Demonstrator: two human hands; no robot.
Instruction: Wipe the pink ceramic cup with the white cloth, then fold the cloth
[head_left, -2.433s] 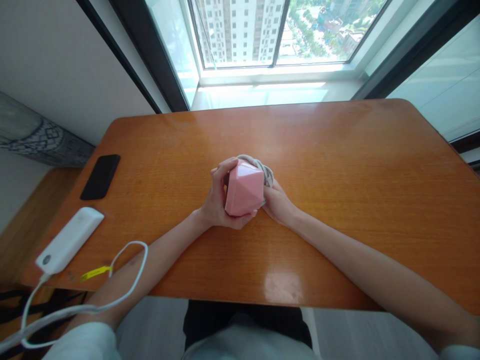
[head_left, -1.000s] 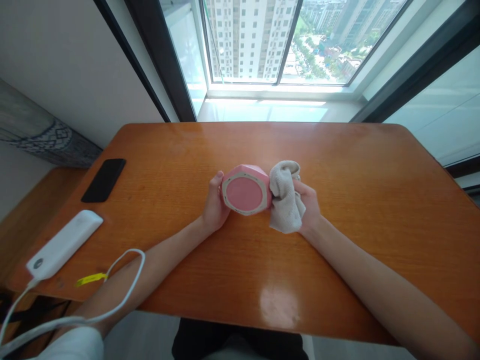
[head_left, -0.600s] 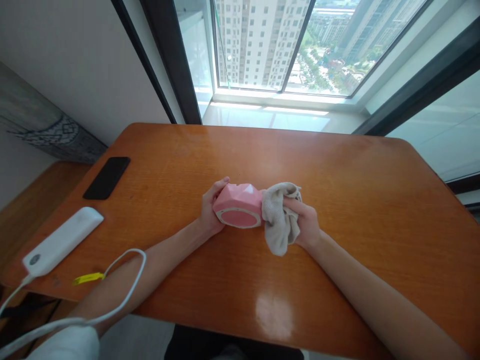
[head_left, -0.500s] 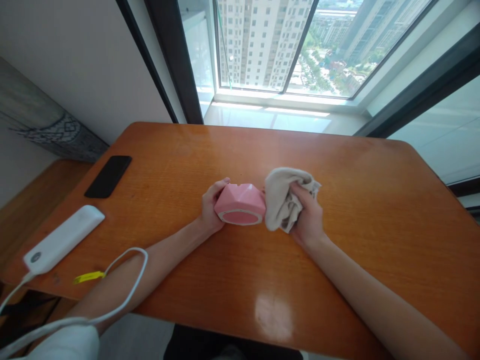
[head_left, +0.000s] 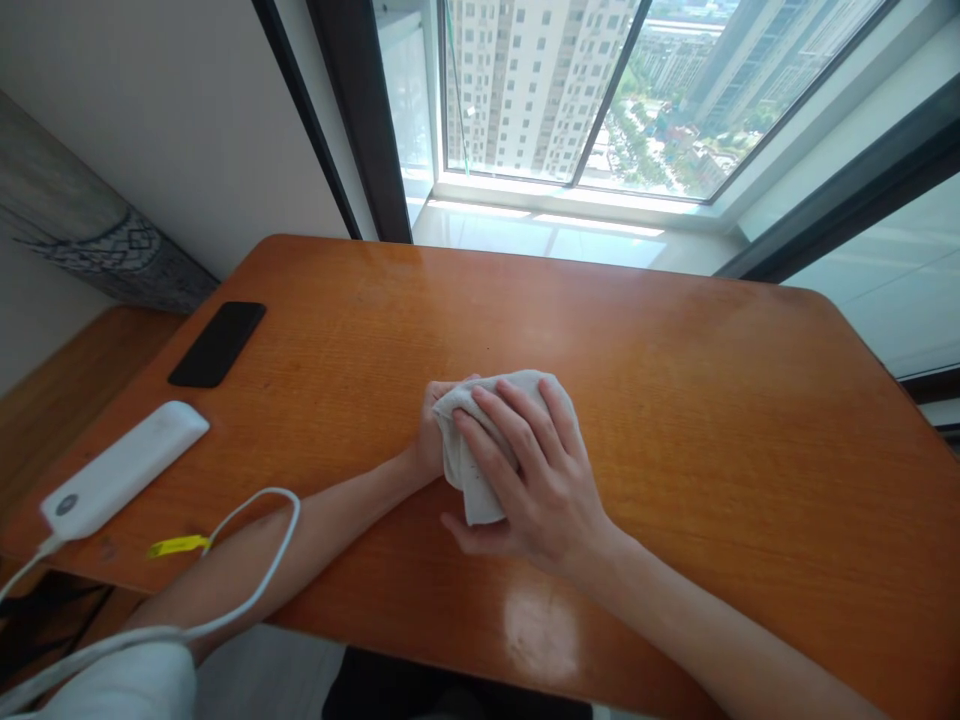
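My right hand point(head_left: 551, 490) lies over a folded off-white cloth point(head_left: 480, 490), its fingers spread across the top and the thumb sticking out below. The cloth drapes over the pink faceted ceramic pot, which it hides completely now. My left hand point(head_left: 430, 430) is at the left side of the cloth, wrapped around what is under it; most of its fingers are out of sight behind the cloth. Both hands are just above the middle of the wooden table point(head_left: 675, 420).
A black phone point(head_left: 217, 345) lies at the table's left. Nearer stands a white oblong device point(head_left: 126, 470) with a white cable point(head_left: 281, 560) looping over my left forearm. The cable carries a yellow tag point(head_left: 178, 546). A window point(head_left: 547, 90) is beyond the table.
My right hand has moved left with the cloth and laid it over the pink pot, which was bare before. My left hand has stayed almost in place.
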